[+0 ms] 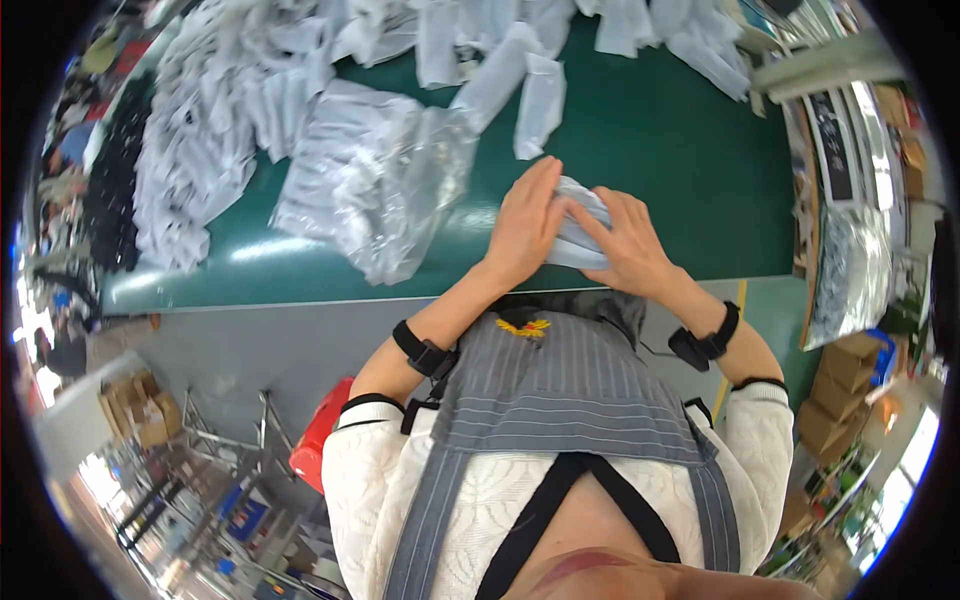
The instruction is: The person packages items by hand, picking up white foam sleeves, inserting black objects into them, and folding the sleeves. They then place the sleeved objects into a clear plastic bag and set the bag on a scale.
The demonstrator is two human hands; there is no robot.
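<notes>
Between my two hands is a bundle of pale, flat, folded pieces (578, 254), held just above the near edge of the green table (690, 170). My left hand (522, 222) presses on its left side with the fingers together. On the right side my right hand (632, 245) is wrapped round it, the thumb laid across the top. A clear plastic bag (375, 160) filled with similar pale pieces lies left of my hands. One loose pale strip (540, 105) rests on the table just beyond them. Whether the pieces are cloth or wrapped in film I cannot tell.
A large heap of pale pieces (235, 85) covers the far and left table. Black items (115, 190) line its left edge. Cardboard boxes (845, 385) and a rack with a silvery bag (850, 270) stand at the right. A red object (322, 435) sits below the table at left.
</notes>
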